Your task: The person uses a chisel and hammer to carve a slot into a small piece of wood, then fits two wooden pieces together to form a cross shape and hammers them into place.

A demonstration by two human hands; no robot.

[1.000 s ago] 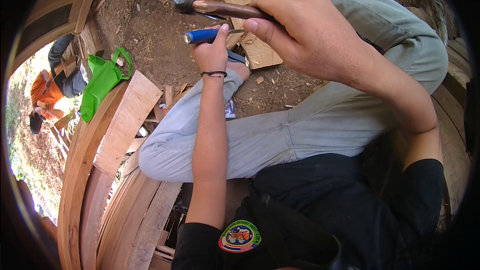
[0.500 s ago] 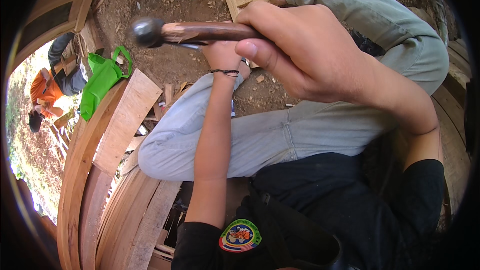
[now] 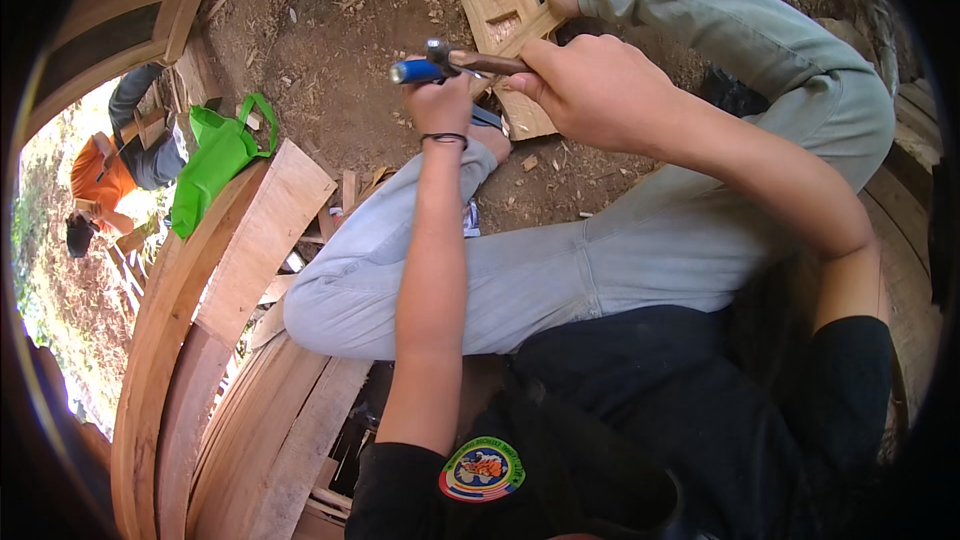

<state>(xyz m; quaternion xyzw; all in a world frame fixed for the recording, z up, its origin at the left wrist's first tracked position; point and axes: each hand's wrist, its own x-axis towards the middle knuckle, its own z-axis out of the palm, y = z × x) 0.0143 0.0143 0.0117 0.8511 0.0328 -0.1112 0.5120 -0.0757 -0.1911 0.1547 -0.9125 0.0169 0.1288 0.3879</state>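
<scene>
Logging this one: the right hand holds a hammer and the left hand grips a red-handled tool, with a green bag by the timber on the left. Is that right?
Not quite: the head view shows the left hand gripping a blue-handled tool, not a red-handled one. The rest stands: the right hand holds a hammer, with a green bag by the timber on the left.

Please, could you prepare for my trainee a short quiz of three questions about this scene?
1. The tool in the left hand has a handle that is: A) red; B) blue; C) yellow.
2. True or false: the bag on the boards is orange.
3. Fill in: the hammer is in the ___ hand.

Key:
1. B, blue.
2. False; the bag is green.
3. Right.
</scene>
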